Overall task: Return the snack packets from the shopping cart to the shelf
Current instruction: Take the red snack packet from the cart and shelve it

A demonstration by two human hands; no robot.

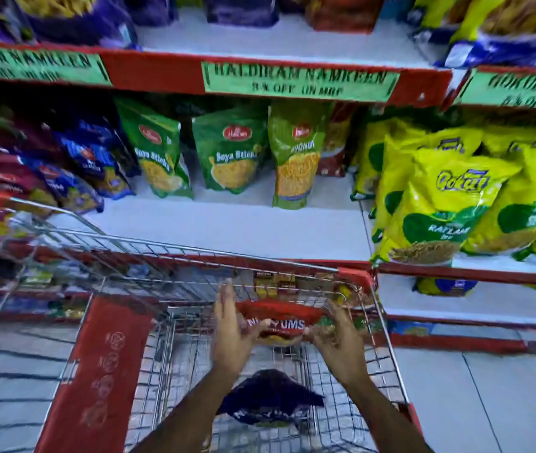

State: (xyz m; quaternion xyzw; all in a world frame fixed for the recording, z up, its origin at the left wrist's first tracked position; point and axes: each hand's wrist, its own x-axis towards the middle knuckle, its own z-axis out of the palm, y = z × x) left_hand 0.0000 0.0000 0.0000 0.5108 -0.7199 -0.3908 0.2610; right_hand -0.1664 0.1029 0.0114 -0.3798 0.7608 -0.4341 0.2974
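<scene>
A red snack packet (281, 317) is held between both hands inside the wire shopping cart (387, 325), near its far end. My left hand (232, 335) grips the packet's left edge with fingers pointing up. On the packet's right edge sits my right hand (336, 338). A dark blue snack packet (271, 398) lies on the cart floor, below my forearms. The shelf (227, 227) stands just beyond the cart, with a bare white stretch in front of green packets (230, 152).
Yellow packets (439, 204) fill the shelf's right section. Blue and maroon packets (73, 165) crowd the left. A red child-seat flap (103, 367) lies on the cart's left side. An upper shelf with green price labels (299, 81) overhangs. Grey floor tiles lie at the right.
</scene>
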